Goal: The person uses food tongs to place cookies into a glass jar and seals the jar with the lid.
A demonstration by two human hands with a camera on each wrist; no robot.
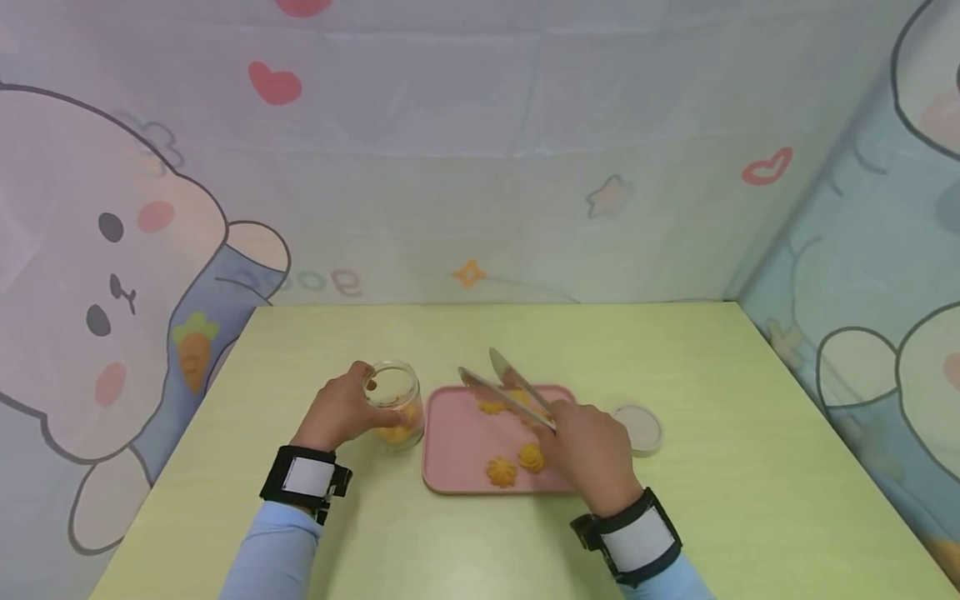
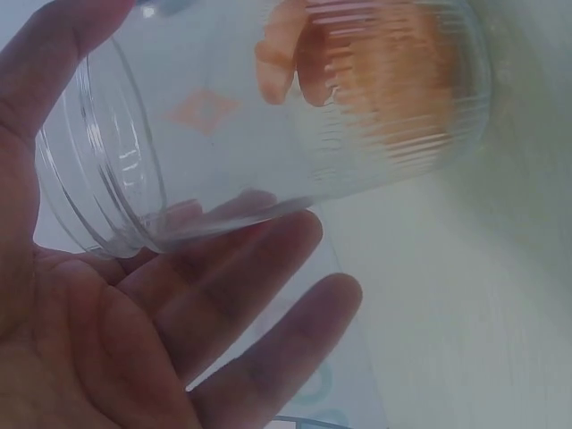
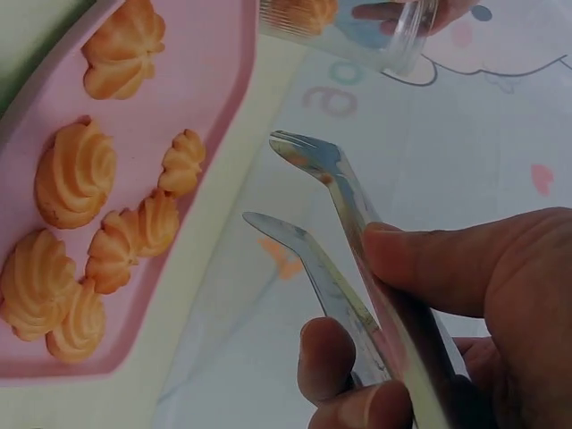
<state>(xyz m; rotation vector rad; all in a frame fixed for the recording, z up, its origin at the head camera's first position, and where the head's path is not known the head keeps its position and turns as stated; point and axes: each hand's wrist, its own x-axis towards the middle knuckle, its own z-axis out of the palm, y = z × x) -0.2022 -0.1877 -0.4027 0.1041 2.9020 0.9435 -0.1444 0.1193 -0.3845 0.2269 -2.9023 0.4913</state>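
My left hand holds a clear glass jar around its upper part, left of a pink tray. The jar is uncovered, and several golden cookies lie at its ribbed bottom. My right hand grips metal tongs between thumb and fingers. The tongs' arms are spread, with nothing between the tips, which are raised above the far part of the tray in the head view. On the tray lie several swirled piped cookies, some small and some larger. My right hand hides part of the tray in the head view.
A round white lid lies on the pale yellow-green table, just right of the tray and beside my right hand. Behind the table hangs a cloth backdrop with cartoon prints, which continues along the right side.
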